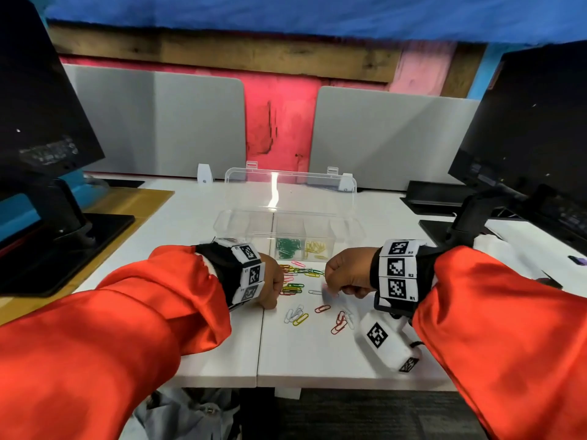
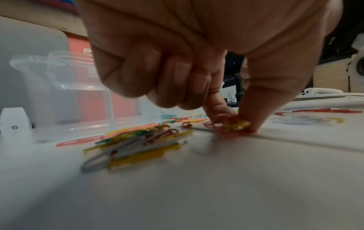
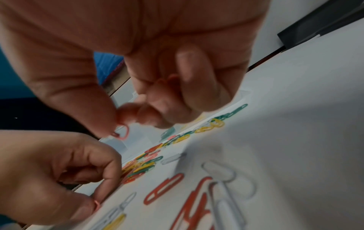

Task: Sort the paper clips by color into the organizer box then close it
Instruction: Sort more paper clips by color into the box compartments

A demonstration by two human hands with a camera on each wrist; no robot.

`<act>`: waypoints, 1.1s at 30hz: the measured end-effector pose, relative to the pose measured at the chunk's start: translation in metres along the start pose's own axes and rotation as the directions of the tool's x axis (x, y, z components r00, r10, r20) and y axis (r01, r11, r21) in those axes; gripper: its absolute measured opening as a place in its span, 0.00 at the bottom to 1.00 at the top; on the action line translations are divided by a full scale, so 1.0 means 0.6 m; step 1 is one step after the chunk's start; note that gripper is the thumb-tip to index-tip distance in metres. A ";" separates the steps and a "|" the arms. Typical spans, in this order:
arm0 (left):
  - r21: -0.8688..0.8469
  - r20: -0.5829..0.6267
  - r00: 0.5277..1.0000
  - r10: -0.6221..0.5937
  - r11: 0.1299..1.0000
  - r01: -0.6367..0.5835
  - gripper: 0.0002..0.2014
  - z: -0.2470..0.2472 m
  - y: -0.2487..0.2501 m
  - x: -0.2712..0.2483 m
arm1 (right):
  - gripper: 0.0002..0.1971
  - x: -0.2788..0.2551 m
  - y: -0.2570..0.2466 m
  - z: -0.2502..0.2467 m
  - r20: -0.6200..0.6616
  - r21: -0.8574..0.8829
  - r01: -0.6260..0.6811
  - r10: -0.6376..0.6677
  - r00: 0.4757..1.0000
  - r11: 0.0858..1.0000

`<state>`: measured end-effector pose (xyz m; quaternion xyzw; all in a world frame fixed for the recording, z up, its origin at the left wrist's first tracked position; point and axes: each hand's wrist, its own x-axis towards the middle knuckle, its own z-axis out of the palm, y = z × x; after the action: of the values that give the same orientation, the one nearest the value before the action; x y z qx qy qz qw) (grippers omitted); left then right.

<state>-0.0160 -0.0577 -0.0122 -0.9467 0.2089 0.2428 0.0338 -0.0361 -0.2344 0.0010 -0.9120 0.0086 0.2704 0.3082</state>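
Note:
The clear organizer box (image 1: 222, 225) stands on the white table with its lid (image 1: 290, 188) up. One compartment holds green clips (image 1: 287, 244), the one to its right yellow clips (image 1: 315, 247). Loose clips (image 1: 297, 285) in red, yellow, green and white lie in front of the box. My left hand (image 1: 277, 289) is down on the table, its thumb and forefinger pinching a small bunch of red and yellow clips (image 2: 234, 124). My right hand (image 1: 330, 287) hovers just above the table and pinches a pink clip (image 3: 124, 133) between thumb and forefinger.
Black monitors on stands (image 1: 79, 236) (image 1: 470, 223) flank the work area left and right. Grey dividers (image 1: 158, 122) rise behind the box. A seam (image 1: 260, 338) splits the tabletop, and its front edge (image 1: 317, 381) is close to me.

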 end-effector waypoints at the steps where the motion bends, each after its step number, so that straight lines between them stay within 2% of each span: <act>1: -0.018 0.005 1.000 -0.002 1.000 0.002 0.10 0.001 0.000 0.000 | 0.13 0.001 -0.001 0.002 0.004 0.000 -0.003 0.003 1.000 1.000; 5: -0.114 0.029 0.999 0.025 0.993 -0.022 0.12 -0.002 -0.005 -0.008 | 0.13 0.005 -0.001 0.006 0.012 -0.006 -0.008 0.008 1.000 1.000; 7: -0.196 0.006 1.000 0.024 0.980 -0.022 0.09 -0.001 -0.009 -0.014 | 0.13 0.004 -0.001 0.004 0.011 -0.006 -0.008 0.008 1.000 1.000; 9: -0.343 -0.061 0.998 -0.016 0.939 -0.006 0.07 -0.003 -0.011 -0.025 | 0.13 0.003 -0.002 0.003 0.005 0.013 -0.007 0.007 1.000 1.000; 12: -0.476 -0.146 0.978 -0.150 0.877 0.064 0.13 -0.020 -0.014 -0.038 | 0.12 0.006 -0.004 -0.001 -0.006 0.076 -0.007 0.007 1.000 0.997; 14: -0.642 -0.122 0.962 -0.245 0.758 0.112 0.15 -0.034 -0.022 -0.039 | 0.12 0.010 -0.008 0.000 0.027 0.117 -0.019 0.016 1.000 0.993; 17: -0.868 -0.080 0.944 -0.319 0.489 0.092 0.12 -0.049 -0.050 -0.051 | 0.15 0.013 -0.016 0.007 0.107 0.230 -0.022 -0.002 0.994 0.973; 20: -0.956 -0.080 0.946 -0.315 0.293 0.017 0.12 -0.053 -0.076 -0.069 | 0.16 0.015 -0.026 0.013 0.176 0.369 -0.056 -0.011 0.984 0.928; 22: -0.982 -0.111 0.942 -0.316 0.179 -0.056 0.12 -0.051 -0.087 -0.079 | 0.17 0.019 -0.037 0.018 0.201 0.388 -0.087 0.008 0.980 0.917; 25: -0.993 -0.102 0.949 -0.298 0.092 -0.078 0.11 -0.041 -0.099 -0.091 | 0.17 0.026 -0.059 0.027 0.121 0.285 -0.046 0.011 0.993 0.957; 28: -0.996 -0.082 0.951 -0.299 0.041 -0.073 0.10 -0.033 -0.106 -0.097 | 0.16 0.029 -0.087 0.035 0.084 0.057 0.022 -0.027 0.996 0.998; 31: -0.998 -0.061 0.954 -0.294 0.047 -0.049 0.11 -0.024 -0.113 -0.098 | 0.05 0.031 -0.108 0.037 0.097 -0.208 0.133 -0.115 0.989 0.969; 33: -0.999 -0.047 0.962 -0.269 0.039 -0.038 0.13 -0.020 -0.118 -0.096 | 0.06 0.040 -0.116 0.039 0.121 -0.333 0.199 -0.168 0.978 0.922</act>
<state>-0.0273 0.0270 0.0230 -0.7414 -0.0912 0.2085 -0.6313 -0.0142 -0.1608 0.0122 -0.9354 -0.1380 0.2785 0.1685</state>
